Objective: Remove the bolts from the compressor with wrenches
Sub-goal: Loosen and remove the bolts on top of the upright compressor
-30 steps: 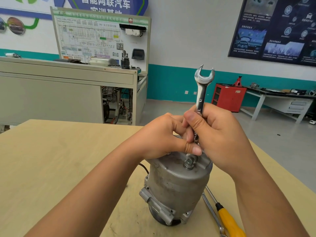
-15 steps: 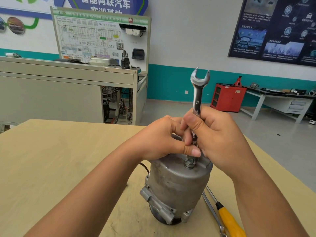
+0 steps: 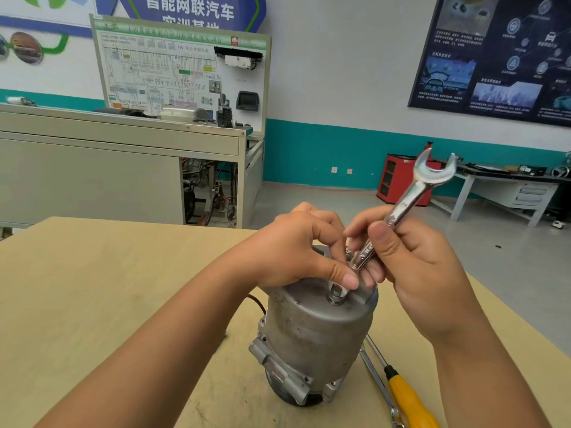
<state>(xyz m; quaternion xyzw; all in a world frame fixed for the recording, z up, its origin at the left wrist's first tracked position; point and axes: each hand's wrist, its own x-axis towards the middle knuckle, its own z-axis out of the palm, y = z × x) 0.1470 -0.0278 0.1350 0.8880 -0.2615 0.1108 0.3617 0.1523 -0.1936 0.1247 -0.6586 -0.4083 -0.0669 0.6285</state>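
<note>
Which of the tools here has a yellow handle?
The screwdriver lying on the table right of the compressor. The slim tool beside it and the wrench in the right hand are bare metal.

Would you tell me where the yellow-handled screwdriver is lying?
In the head view, the yellow-handled screwdriver lies on the table at lower right, beside the compressor.

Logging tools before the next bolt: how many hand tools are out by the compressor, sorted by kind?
Wrench: 1, gripped by the right hand
Yellow-handled screwdriver: 1, lying on the table
Slim metal tool beside the screwdriver, kind unclear: 1
Total: 3
</note>
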